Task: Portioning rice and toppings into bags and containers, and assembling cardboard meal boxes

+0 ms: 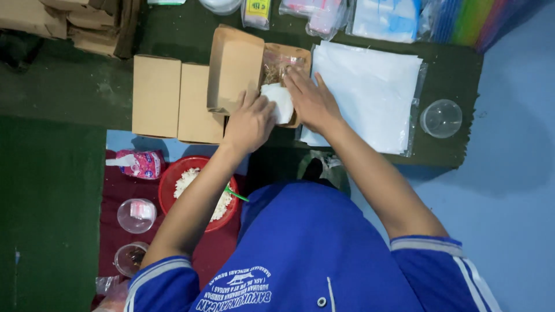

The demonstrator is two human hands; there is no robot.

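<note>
An open brown cardboard food box (234, 63) lies on the dark green mat, lid raised to the left. Inside it sit a clear packet of brownish food (278, 65) and a white wrapped bundle (278, 101). My left hand (250, 121) presses on the left side of the white bundle. My right hand (309, 98) rests flat over the bundle's right side and the box's edge, fingers spread toward the clear packet.
Two closed brown boxes (173, 98) lie left of the open one. A stack of white paper sheets (370, 95) lies right, beside a clear round cup (441, 118). A red bowl of rice (173, 179), small lidded cups (136, 215) and a pink tissue pack (139, 163) sit lower left.
</note>
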